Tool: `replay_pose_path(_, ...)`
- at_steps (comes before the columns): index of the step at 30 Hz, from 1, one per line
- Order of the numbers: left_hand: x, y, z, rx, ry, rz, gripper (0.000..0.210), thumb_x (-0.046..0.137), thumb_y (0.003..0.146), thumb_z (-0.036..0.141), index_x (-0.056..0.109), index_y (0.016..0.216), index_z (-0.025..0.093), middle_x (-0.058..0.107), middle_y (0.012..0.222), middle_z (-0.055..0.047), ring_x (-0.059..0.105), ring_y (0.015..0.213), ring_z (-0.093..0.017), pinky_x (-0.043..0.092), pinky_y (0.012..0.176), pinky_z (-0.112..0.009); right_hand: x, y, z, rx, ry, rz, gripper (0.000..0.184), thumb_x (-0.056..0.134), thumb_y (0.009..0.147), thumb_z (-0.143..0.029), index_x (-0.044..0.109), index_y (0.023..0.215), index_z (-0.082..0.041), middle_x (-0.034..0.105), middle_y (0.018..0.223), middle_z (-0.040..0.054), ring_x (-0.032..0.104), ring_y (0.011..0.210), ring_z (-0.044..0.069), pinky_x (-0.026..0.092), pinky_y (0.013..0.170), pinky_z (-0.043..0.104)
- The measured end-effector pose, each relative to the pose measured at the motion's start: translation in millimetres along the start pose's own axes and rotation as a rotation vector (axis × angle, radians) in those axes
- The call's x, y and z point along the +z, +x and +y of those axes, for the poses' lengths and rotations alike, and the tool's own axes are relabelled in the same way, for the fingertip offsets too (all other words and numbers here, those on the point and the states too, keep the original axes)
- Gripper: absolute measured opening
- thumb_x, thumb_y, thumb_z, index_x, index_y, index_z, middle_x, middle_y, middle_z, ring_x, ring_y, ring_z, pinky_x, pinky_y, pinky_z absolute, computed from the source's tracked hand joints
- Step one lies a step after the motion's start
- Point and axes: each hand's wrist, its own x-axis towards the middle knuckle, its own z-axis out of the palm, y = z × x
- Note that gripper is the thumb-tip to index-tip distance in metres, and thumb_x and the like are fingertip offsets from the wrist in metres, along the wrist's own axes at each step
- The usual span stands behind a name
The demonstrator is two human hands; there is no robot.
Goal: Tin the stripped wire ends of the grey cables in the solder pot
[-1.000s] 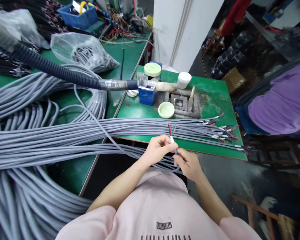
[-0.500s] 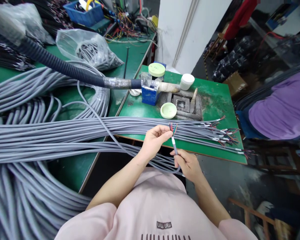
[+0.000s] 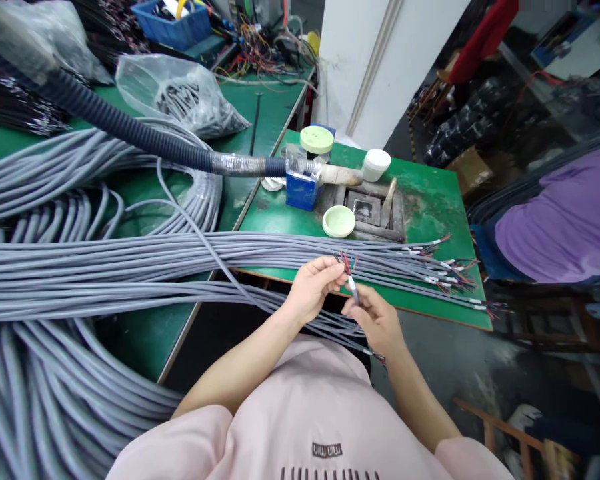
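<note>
My right hand (image 3: 377, 320) is closed around the end of a grey cable (image 3: 355, 293), just below its white band. Thin coloured wires (image 3: 349, 262), red, green and dark ones among them, fan out from that end. My left hand (image 3: 317, 287) pinches some of these wires between thumb and forefinger, left of the cable. Just beyond both hands, a bundle of grey cables (image 3: 260, 248) runs across the green table, with stripped, coloured ends (image 3: 450, 270) at the right. More cables hang below the table edge under my hands.
A dark hose (image 3: 170, 150) leads to a nozzle above a grimy solder pot (image 3: 364, 210). Near it are a pale green lid (image 3: 339, 221), a white jar (image 3: 377, 164) and a blue box (image 3: 300, 190). Coiled cables (image 3: 55, 373) fill the left. A person in purple (image 3: 560, 213) is at right.
The cable end has tilted and shifted slightly right, and its wires are spread differently. My right hand has moved up along it a little; my left hand still pinches wires.
</note>
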Motion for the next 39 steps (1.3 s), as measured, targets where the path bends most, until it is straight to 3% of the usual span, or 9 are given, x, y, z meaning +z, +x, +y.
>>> replay_pose_path(3,3.6,-2.0,-9.5,0.04,0.07,-0.028,0.032,0.082,0.061,0.036,0.059,0.065,0.014,0.062,0.059,0.001,0.054,0.054,-0.007,0.043,0.055,-0.018,4.6,11.8,-5.2,-0.009,0.091,0.125,0.05,0.063,0.082,-0.031,0.05,0.129,-0.022,0.059,0.072,-0.0025,0.054,0.062,0.012,0.047,0.058,0.025)
replay_pose_path(7,9.4,-5.3,-19.5,0.09,0.072,-0.041,0.026,0.079,0.062,0.029,0.058,0.062,0.014,0.058,0.057,0.003,0.05,0.051,-0.005,0.041,0.054,-0.017,9.9,23.3,-12.2,-0.014,-0.003,0.362,0.029,0.065,0.082,-0.035,0.065,0.108,-0.02,0.046,0.053,-0.0065,0.041,0.045,0.009,0.037,0.045,0.022)
replay_pose_path(10,12.1,-6.1,-20.9,0.091,0.04,-0.047,0.024,0.078,0.063,0.029,0.059,0.063,0.014,0.061,0.06,0.002,0.051,0.052,-0.006,0.042,0.055,-0.019,9.0,25.2,-14.0,-0.082,-0.105,0.45,0.023,0.06,0.086,-0.038,0.071,0.096,-0.02,0.054,0.054,-0.003,0.047,0.045,0.011,0.042,0.046,0.024)
replay_pose_path(17,9.6,-2.8,-13.4,0.269,0.133,-0.046,0.026,0.08,0.067,0.035,0.065,0.069,0.015,0.067,0.068,0.0,0.059,0.063,-0.009,0.047,0.064,-0.022,-8.9,29.4,-24.9,-0.339,-0.385,0.331,0.017,0.059,0.09,-0.026,0.073,0.082,-0.023,0.072,0.085,0.0039,0.067,0.081,0.019,0.053,0.076,0.032)
replay_pose_path(23,6.0,-1.5,-15.2,0.282,0.141,-0.04,0.031,0.08,0.068,0.042,0.064,0.073,0.015,0.065,0.066,0.0,0.056,0.06,-0.008,0.046,0.061,-0.021,-10.7,39.5,-28.9,-0.421,-0.46,0.357,0.015,0.061,0.089,-0.022,0.065,0.075,-0.019,0.067,0.075,0.0023,0.063,0.071,0.017,0.05,0.067,0.029)
replay_pose_path(29,2.6,2.8,-23.4,0.21,0.157,-0.038,0.034,0.076,0.071,0.046,0.062,0.077,0.016,0.064,0.065,0.0,0.057,0.06,-0.01,0.046,0.061,-0.023,-12.5,57.9,-36.5,-0.367,-0.4,0.319,0.025,0.06,0.087,-0.024,0.056,0.063,-0.019,0.059,0.065,-0.0007,0.055,0.06,0.013,0.043,0.058,0.026)
replay_pose_path(33,-12.8,8.5,-12.8,0.443,0.586,-0.042,0.022,0.068,0.08,0.038,0.064,0.083,0.017,0.066,0.074,-0.002,0.059,0.069,-0.014,0.046,0.07,-0.029,-34.2,89.6,-42.7,-0.271,-0.429,0.274,0.033,0.061,0.083,-0.029,0.051,0.054,-0.017,0.048,0.053,-0.0032,0.043,0.05,0.01,0.033,0.051,0.025)
replay_pose_path(36,-33.3,16.9,-1.9,0.773,1.136,0.069,0.011,0.062,0.085,0.029,0.066,0.088,0.019,0.069,0.09,-0.004,0.059,0.09,-0.02,0.041,0.085,-0.037,-51.9,123.2,-42.4,-0.163,-0.521,0.152,0.033,0.059,0.079,-0.031,0.05,0.051,-0.017,0.042,0.048,-0.0041,0.038,0.048,0.009,0.028,0.05,0.024)
replay_pose_path(39,-51.7,26.6,0.0,0.9,1.44,0.191,0.012,0.061,0.087,0.028,0.065,0.096,0.021,0.069,0.103,-0.005,0.056,0.1,-0.023,0.036,0.089,-0.04,-58.5,156.2,-38.5,-0.067,-0.654,0.006,0.031,0.058,0.074,-0.029,0.048,0.048,-0.016,0.039,0.047,-0.0041,0.036,0.049,0.009,0.025,0.052,0.025)
